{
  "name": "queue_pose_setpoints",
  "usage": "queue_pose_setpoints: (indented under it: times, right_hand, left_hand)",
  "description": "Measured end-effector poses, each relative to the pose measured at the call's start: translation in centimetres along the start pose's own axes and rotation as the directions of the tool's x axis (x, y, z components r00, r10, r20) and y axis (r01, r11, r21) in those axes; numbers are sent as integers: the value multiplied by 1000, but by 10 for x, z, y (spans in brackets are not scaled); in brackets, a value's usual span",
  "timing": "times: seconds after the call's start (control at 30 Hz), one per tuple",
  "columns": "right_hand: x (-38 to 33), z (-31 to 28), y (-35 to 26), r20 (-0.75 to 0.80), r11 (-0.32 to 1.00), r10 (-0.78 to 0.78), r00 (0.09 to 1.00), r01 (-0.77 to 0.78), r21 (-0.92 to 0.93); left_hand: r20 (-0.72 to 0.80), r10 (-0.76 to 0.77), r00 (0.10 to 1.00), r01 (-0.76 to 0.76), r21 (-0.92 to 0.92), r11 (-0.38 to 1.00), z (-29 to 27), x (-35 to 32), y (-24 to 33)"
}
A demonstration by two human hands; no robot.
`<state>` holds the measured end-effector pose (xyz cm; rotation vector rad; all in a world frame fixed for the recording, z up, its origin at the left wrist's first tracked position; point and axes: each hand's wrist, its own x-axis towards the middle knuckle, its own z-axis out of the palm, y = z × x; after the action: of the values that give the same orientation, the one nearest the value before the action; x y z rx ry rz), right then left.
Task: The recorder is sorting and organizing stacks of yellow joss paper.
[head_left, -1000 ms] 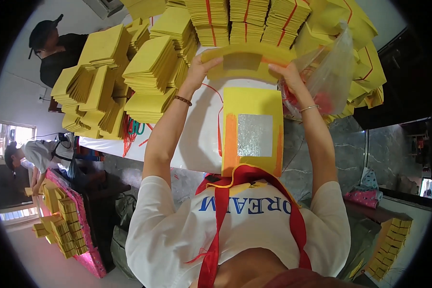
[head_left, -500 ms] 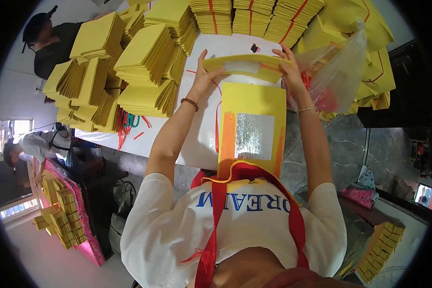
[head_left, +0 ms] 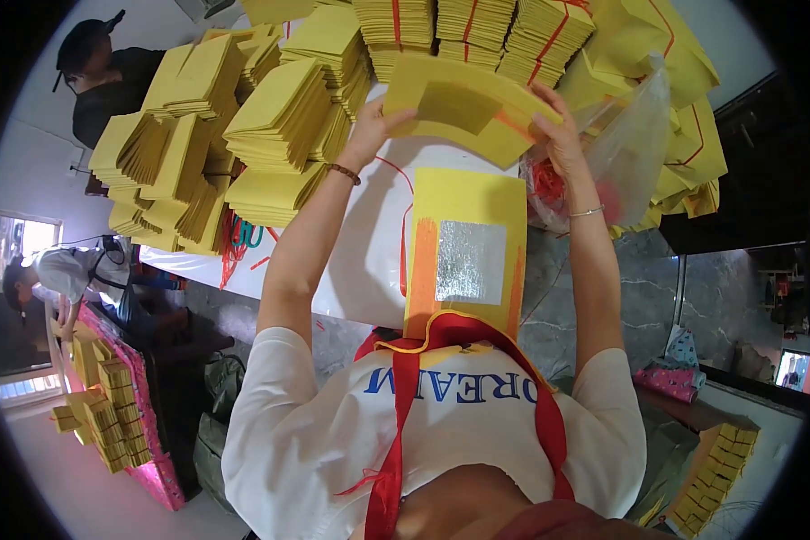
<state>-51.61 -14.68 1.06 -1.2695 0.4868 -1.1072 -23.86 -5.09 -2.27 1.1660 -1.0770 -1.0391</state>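
Observation:
Between my two hands a yellow sheet of joss paper (head_left: 405, 85) is held up over the table, bowed, with a darker square at its middle and an orange strip near its right end. My left hand (head_left: 378, 130) pinches the left end, thumb on the near face. At the right end my right hand (head_left: 558, 133) grips it, fingers behind the edge. Below them, close to my body, lies another yellow joss paper (head_left: 472, 193) bearing a silver foil square (head_left: 471, 261) and orange side bands; whether it is one sheet or several, I cannot tell.
Folded yellow paper stacks (head_left: 274, 117) crowd the left; red-tied bundles (head_left: 468, 31) line the back. A clear plastic bag (head_left: 634, 135) with red strips stands right. Green-handled scissors (head_left: 247, 236) lie by the left stacks on the white table (head_left: 360, 261). Two people are at left.
My hands have tipped the held sheet up, so its broad face now shows instead of a narrow, curved band. It also sits slightly farther from my body.

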Motion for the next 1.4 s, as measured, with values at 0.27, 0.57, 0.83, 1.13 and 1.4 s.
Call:
queue_pose_setpoints:
  times: [0.27, 0.57, 0.83, 1.13, 1.4]
  right_hand:
    - [7, -4, 12, 218, 752, 169, 961, 18, -659]
    - [47, 17, -30, 228, 414, 224, 948, 120, -903]
    - [35, 2, -24, -170, 968, 196, 966, -162, 194]
    - [-8, 13, -28, -112, 909, 255, 960, -199, 365]
    - [-50, 52, -44, -240, 871, 251, 938, -110, 479]
  left_hand:
    - [-13, -257, 966, 256, -61, 965, -1, -7, -81]
    - [200, 127, 972, -205, 444, 872, 8, 30, 13]
    - [-230, 240, 943, -245, 10, 970, 41, 17, 52]
    - [14, 151, 989, -147, -133, 980, 81, -3, 77]
    - [-21, 535, 844, -411, 614, 673, 82, -17, 68]
